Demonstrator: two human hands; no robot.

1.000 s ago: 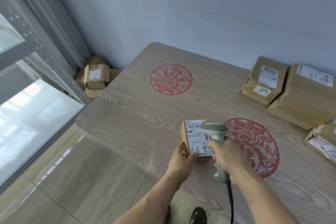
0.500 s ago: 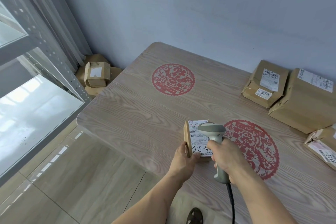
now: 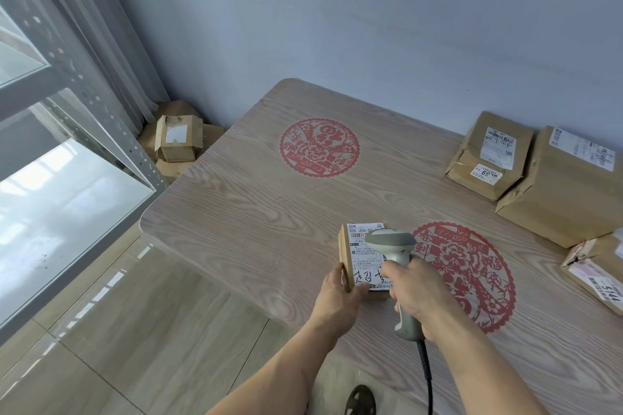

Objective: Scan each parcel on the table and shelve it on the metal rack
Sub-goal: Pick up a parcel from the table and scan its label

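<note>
A small cardboard parcel (image 3: 360, 254) with a white label lies on the wooden table (image 3: 256, 212) near its front edge. My left hand (image 3: 338, 293) grips the parcel's near left corner. My right hand (image 3: 418, 293) holds a grey barcode scanner (image 3: 392, 246) by its handle, with the scanner head just above the label. Three more brown parcels sit at the table's right: one (image 3: 488, 155) by the wall, a larger one (image 3: 566, 185) beside it, and one (image 3: 596, 269) cut off by the frame edge. The metal rack (image 3: 77, 118) stands to the left.
Two red paper-cut decals (image 3: 318, 146) (image 3: 472, 273) lie flat on the table. Cardboard boxes (image 3: 177, 141) are piled on the floor in the corner between rack and table. A grey curtain hangs behind the rack. The scanner's black cable (image 3: 426, 377) drops toward me.
The view has shifted slightly. My hands, the parcel and the scanner hold nearly the same pose over the label.
</note>
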